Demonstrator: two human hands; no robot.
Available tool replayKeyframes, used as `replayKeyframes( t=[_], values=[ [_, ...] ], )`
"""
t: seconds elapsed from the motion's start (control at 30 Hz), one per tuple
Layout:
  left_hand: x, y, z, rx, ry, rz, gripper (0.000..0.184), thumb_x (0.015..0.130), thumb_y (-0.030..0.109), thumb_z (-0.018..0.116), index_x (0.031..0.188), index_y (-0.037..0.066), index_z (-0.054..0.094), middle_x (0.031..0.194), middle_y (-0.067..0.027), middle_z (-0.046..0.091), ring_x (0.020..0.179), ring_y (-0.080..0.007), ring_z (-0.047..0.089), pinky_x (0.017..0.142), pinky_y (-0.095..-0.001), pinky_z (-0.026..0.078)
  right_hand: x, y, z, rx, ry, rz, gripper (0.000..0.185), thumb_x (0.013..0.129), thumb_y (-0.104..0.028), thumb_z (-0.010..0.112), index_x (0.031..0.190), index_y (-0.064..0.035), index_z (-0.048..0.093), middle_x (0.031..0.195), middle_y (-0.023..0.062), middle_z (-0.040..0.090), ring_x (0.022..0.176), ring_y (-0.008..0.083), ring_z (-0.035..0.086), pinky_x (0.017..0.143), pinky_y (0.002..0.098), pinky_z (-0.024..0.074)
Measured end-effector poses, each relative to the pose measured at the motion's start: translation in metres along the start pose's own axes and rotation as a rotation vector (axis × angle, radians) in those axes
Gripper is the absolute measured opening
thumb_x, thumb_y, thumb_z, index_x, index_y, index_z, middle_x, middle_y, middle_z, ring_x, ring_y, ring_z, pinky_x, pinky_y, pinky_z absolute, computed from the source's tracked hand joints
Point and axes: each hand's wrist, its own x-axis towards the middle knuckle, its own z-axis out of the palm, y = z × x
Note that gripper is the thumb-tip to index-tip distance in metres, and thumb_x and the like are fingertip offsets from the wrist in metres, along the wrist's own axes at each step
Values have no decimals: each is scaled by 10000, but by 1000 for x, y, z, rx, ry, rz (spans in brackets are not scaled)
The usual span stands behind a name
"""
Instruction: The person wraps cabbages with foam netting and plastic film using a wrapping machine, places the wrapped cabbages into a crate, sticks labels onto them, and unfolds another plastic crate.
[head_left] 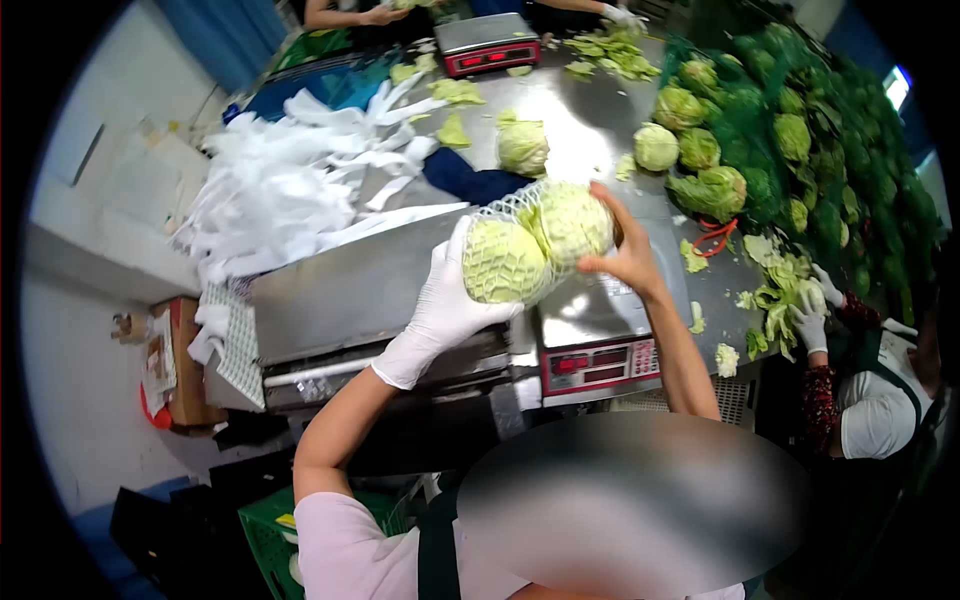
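Observation:
My left hand (450, 300), in a white glove, grips a pale green cabbage (503, 262) covered by a white mesh sleeve. Against it on the right sits a second cabbage (575, 224), which my bare right hand (632, 250) grips from the side with thumb and fingers. Some of the mesh stretches over the top between both heads; how far it covers the second one I cannot tell. Both cabbages are held above a red-fronted scale (600, 368), close to its metal plate. Behind them another cabbage (523, 145) rests on the steel table.
White mesh sleeves (290, 165) lie heaped at left beside a steel box (350, 290). A dark blue cloth (470, 178) and another scale (490, 45) are farther back. Cabbages in green net sacks (740, 120) pile up at right. A co-worker's gloved hands (815, 310) handle leaves there.

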Motion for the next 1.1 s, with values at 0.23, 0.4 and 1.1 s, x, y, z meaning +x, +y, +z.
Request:
replayKeyframes(
  t=[0.23,0.4,1.1],
  values=[
    [-70,-80,-67,-24,447,-213,1005,567,192,808,1313,-49,177,1205,-181,398,1125,-251,431,930,-348,386,118,-18,168,293,-388,101,654,660,-343,734,1190,-31,514,1289,107,446,1163,213,433,981,314,331],
    [-105,-130,-107,-519,509,-430,912,689,350,732,1324,-21,192,1239,-206,398,1126,-291,422,938,-352,356,171,-7,287,328,-569,94,410,756,-273,673,1070,-21,596,1128,80,553,1047,161,499,901,274,382],
    [-51,-214,-245,401,54,-213,218,734,-8,515,916,46,623,708,-79,629,648,-106,600,597,-281,498,152,-15,291,-55,-403,122,643,746,-523,597,1208,-83,521,1221,150,514,1122,284,481,937,370,373]
  ],
)
